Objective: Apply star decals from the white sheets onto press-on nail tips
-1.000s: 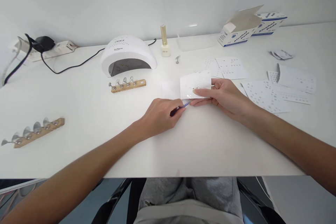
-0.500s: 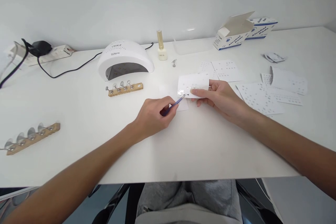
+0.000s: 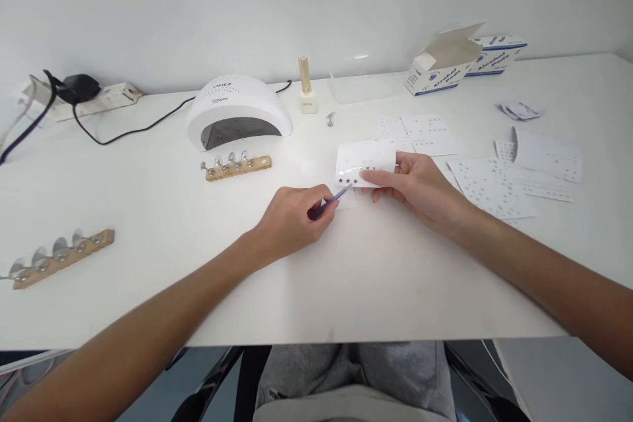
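Observation:
Between thumb and fingers, my right hand (image 3: pixel 418 186) grips a white sticker sheet (image 3: pixel 357 153) with small silver stars along its lower edge. My left hand (image 3: pixel 299 214) is closed round a thin purple tool (image 3: pixel 324 206); whether it is tweezers or a stick I cannot tell. The tool's tip meets or nearly meets the sheet at the star row by my right thumb. A pale paper piece (image 3: pixel 347 200) lies on the table under the sheet, partly covered.
Behind my left hand stand a wooden strip (image 3: pixel 237 168) with nail tips on stands and a white nail lamp (image 3: pixel 237 102). A polish bottle (image 3: pixel 307 99), a lone nail-tip stand (image 3: pixel 330 120), and alcohol pad boxes (image 3: pixel 440 69) are at the back. More sticker sheets (image 3: pixel 489 188) lie right.
The sheet has tilted a little, so its stars now look dark rather than glaring. The tool's tip has moved slightly right along the lower edge. Both hands keep their hold.

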`<state>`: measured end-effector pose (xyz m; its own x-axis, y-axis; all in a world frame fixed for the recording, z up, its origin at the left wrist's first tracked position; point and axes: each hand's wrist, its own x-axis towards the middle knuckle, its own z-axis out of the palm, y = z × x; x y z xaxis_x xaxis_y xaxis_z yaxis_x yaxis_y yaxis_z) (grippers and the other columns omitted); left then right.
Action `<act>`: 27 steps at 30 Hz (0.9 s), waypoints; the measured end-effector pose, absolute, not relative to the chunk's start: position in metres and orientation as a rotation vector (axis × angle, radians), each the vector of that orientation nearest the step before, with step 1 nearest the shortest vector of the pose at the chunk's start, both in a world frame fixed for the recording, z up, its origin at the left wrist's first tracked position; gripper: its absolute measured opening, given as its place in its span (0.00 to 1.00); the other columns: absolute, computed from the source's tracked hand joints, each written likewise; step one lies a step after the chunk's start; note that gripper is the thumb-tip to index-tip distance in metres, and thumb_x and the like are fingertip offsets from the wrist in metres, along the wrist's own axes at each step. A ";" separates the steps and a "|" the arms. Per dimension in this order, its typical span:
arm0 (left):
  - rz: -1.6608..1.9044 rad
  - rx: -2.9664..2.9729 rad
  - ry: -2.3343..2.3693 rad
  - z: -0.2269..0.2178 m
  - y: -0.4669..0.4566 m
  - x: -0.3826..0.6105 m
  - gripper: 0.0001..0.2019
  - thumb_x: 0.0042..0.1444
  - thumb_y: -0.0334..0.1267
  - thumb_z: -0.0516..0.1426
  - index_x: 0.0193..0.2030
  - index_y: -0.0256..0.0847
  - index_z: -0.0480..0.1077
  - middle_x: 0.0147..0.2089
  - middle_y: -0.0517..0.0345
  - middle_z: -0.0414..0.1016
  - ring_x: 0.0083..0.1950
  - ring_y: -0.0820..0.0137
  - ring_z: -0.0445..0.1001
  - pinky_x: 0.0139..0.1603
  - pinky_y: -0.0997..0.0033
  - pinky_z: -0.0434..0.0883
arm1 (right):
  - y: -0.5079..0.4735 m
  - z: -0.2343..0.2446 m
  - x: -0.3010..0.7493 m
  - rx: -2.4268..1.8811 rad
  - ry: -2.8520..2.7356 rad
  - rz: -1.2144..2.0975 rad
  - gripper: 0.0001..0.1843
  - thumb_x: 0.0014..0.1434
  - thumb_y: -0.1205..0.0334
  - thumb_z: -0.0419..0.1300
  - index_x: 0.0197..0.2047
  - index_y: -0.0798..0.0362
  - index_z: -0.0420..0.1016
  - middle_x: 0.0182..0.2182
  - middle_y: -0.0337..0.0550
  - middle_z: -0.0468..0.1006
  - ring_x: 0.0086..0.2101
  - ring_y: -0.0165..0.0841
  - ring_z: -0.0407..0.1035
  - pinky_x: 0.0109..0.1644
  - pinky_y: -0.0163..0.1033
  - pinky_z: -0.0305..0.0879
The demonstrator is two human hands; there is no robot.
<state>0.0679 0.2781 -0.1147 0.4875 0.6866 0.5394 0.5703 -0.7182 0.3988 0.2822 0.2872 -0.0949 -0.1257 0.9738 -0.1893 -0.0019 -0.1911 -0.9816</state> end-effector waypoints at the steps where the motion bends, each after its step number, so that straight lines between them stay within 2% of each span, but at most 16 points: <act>1: 1.043 2.566 1.092 -0.115 0.278 0.068 0.07 0.55 0.31 0.57 0.26 0.38 0.69 0.17 0.68 0.59 0.19 0.82 0.52 0.19 0.81 0.55 | 0.287 -0.095 0.282 -1.277 -1.198 1.451 0.10 0.50 0.58 0.71 0.30 0.54 0.77 0.29 0.40 0.79 0.28 0.29 0.72 0.34 0.35 0.71; 19: 1.019 2.526 1.117 -0.113 0.277 0.069 0.07 0.56 0.32 0.57 0.27 0.38 0.70 0.17 0.69 0.60 0.19 0.82 0.53 0.20 0.81 0.55 | 0.286 -0.094 0.282 -1.307 -1.232 1.411 0.12 0.49 0.56 0.72 0.30 0.54 0.76 0.29 0.42 0.80 0.28 0.30 0.73 0.34 0.37 0.70; 27: 0.965 2.512 1.139 -0.110 0.277 0.069 0.10 0.59 0.37 0.57 0.28 0.37 0.73 0.18 0.65 0.66 0.19 0.80 0.57 0.21 0.79 0.58 | 0.285 -0.094 0.281 -1.312 -1.227 1.411 0.13 0.48 0.55 0.72 0.29 0.54 0.77 0.30 0.43 0.80 0.30 0.32 0.73 0.35 0.37 0.71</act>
<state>0.0691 0.2766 -0.1096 0.4840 0.7341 0.4763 0.5903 -0.6757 0.4415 0.2807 0.2854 -0.0936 -0.1089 0.9775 -0.1806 0.0434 -0.1768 -0.9833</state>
